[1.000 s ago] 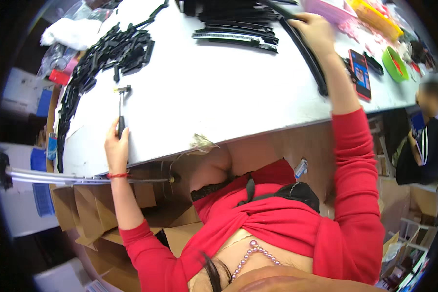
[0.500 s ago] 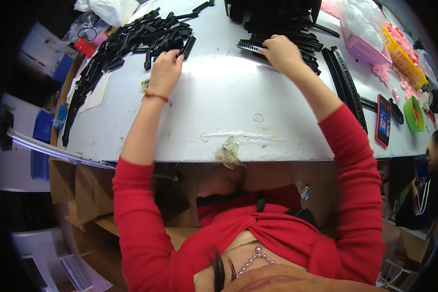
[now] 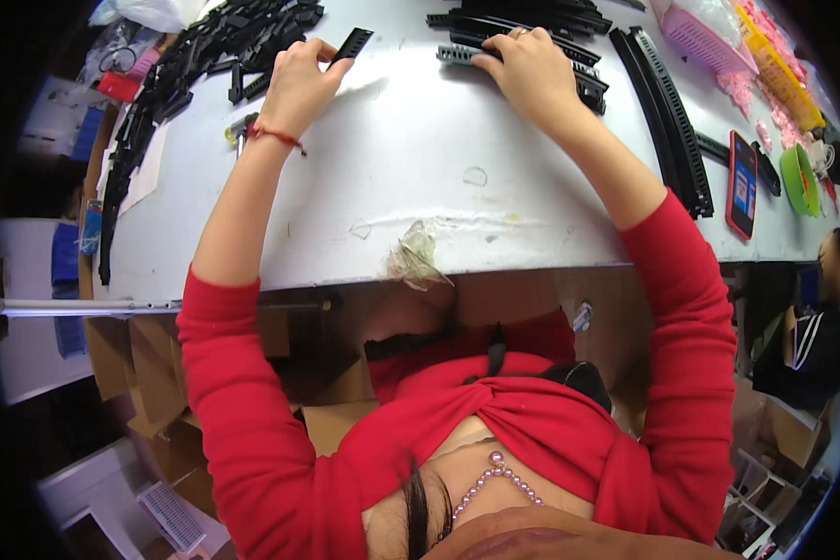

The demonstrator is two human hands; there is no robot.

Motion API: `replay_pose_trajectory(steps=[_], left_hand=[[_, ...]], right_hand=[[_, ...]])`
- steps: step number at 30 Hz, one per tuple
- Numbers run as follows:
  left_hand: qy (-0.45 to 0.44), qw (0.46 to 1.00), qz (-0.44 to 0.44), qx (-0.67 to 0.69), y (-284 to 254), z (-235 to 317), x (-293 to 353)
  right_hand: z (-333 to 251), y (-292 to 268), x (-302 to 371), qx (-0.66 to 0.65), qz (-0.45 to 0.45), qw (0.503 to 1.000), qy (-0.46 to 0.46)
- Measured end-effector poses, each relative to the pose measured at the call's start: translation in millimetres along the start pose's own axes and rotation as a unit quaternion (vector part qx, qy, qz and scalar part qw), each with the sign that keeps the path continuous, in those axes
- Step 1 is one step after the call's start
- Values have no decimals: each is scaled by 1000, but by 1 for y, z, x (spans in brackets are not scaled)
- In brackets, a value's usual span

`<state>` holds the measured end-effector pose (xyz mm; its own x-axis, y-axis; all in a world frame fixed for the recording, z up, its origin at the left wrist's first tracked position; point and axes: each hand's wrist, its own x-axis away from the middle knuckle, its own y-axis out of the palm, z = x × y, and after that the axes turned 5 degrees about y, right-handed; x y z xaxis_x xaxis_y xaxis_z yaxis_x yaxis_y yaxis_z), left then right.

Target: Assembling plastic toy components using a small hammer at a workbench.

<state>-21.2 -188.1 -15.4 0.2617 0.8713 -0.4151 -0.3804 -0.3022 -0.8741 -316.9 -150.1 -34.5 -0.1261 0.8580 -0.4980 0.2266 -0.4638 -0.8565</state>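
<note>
My left hand [image 3: 299, 91] pinches a short black slotted plastic piece [image 3: 355, 43] between thumb and fingers. The piece tilts up to the right and casts a shadow on the white table [image 3: 383, 168]. To the left of that hand spreads a heap of short black plastic pieces [image 3: 224, 42]. Across the table, my right hand [image 3: 539, 79] is closed on a long black slotted strip [image 3: 455, 56], whose left end pokes out past the thumb. Several more black strips [image 3: 583, 19] lie behind and beside my right hand; my fingers partly hide them.
Long slotted strips [image 3: 667, 121] lie at the right, near a red-edged phone [image 3: 742, 185] and a green bowl [image 3: 798, 179]. Behind these are a pink basket [image 3: 709, 39] and a yellow basket [image 3: 779, 70]. Crumpled clear plastic [image 3: 415, 254] sits at the table's front edge.
My left hand has drawn the short black piece away from the heap. My right hand stays at the strips, its grip slightly shifted. The whole view has tilted a little.
</note>
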Motion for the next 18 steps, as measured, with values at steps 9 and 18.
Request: replay_pose_trajectory(steps=[9, 18], left_hand=[[-55, 970, -58, 231, -46, 81, 127], [-47, 943, -46, 327, -41, 66, 176]], right_hand=[[-14, -10, 23, -34, 28, 995, -95], [-63, -56, 112, -270, -100, 957, -23]])
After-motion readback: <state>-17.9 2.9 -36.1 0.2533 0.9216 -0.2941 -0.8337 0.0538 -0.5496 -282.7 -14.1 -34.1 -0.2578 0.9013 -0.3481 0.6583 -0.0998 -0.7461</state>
